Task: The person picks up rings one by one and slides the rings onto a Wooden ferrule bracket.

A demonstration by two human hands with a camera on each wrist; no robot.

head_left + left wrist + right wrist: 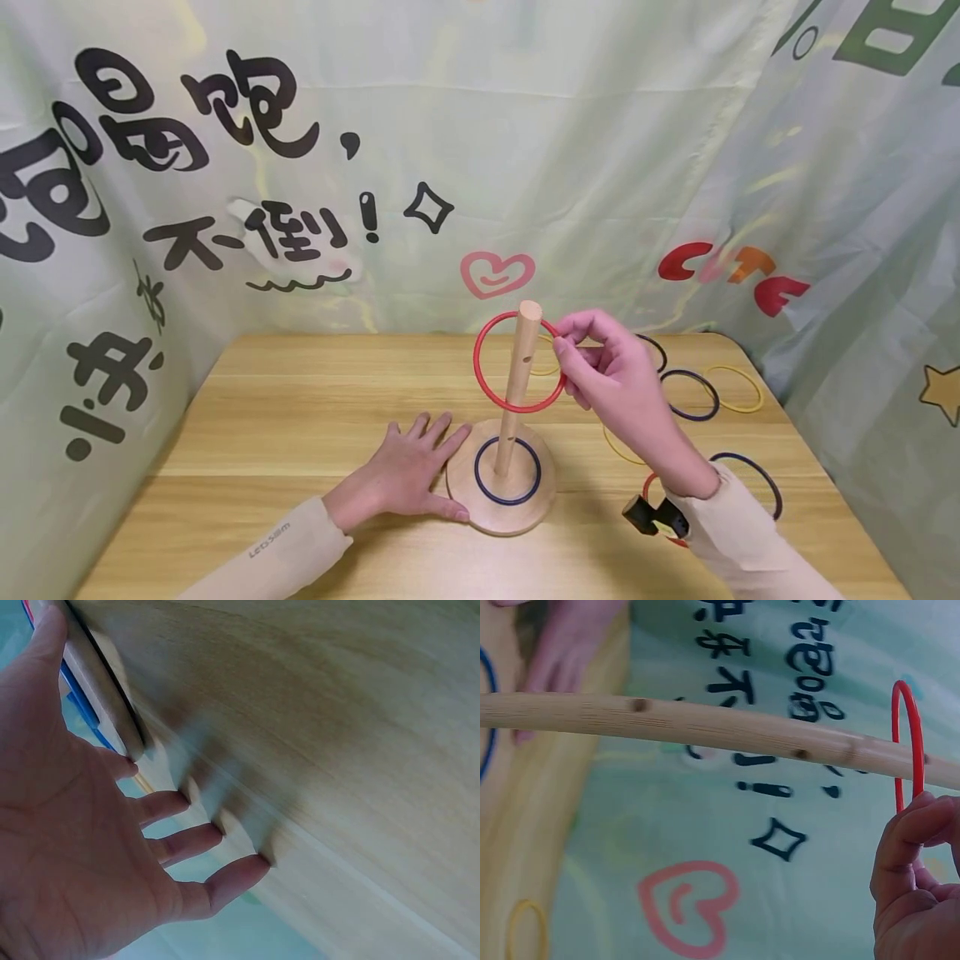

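Your right hand (611, 367) pinches the red ring (477, 362), apparently light and stiff, suitably near its three o'clock; left hand (412, 471) spread.

Beyond the wood-grain table (300, 392) hung a printed fabric backdrop (600, 167) — black Chinese lettering (197, 242) at left, a pink heart (497, 279) farther right, then "CUTE" lettering (752, 263) and a tan star (942, 392).

Red ring (477, 360), thin, tilted, pinched in right hand (611, 371); encircles upper part of pale wooden peg (521, 367), bored with small holes. Peg upright on round wooden base (517, 518), left hand (411, 468) at its edge. Dark blue ring (508, 502) flat on base, around peg's foot.
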